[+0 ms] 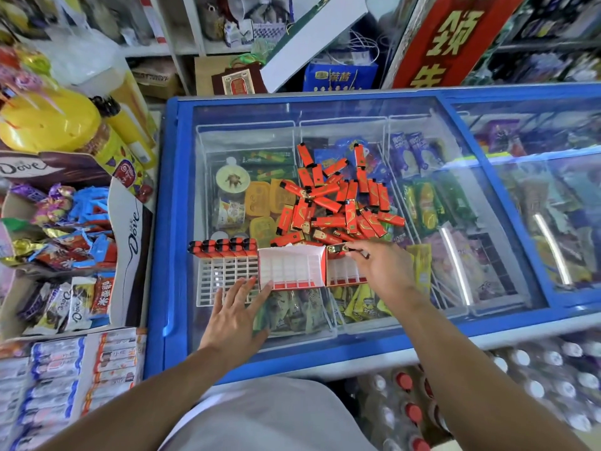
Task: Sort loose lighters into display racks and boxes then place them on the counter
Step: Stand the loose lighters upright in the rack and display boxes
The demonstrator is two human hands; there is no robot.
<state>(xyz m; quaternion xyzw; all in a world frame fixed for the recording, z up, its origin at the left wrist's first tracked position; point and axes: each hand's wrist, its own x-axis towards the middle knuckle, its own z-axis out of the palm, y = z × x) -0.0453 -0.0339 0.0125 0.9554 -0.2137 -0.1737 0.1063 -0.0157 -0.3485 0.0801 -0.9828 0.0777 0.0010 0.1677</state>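
Observation:
A heap of loose red lighters (338, 203) lies on the glass lid of a blue freezer (182, 196). In front of it stands a white plastic rack (224, 281) with a row of several lighters (224, 247) along its far edge. A red and white display box (292, 268) sits to the rack's right, and a second box (344, 275) is beside it. My left hand (237, 317) rests flat on the glass with fingers spread, fingertips touching the rack and the box front. My right hand (383, 268) pinches one lighter (338, 249) over the second box's far edge.
Dove chocolate cartons (74, 229) and candy fill the shelf at left. Stacked snack packs (71, 369) sit at lower left. Bottled water (536, 379) stands below the freezer at right. A second sliding glass lid (536, 196) extends to the right. Gift bags and a red sign stand behind.

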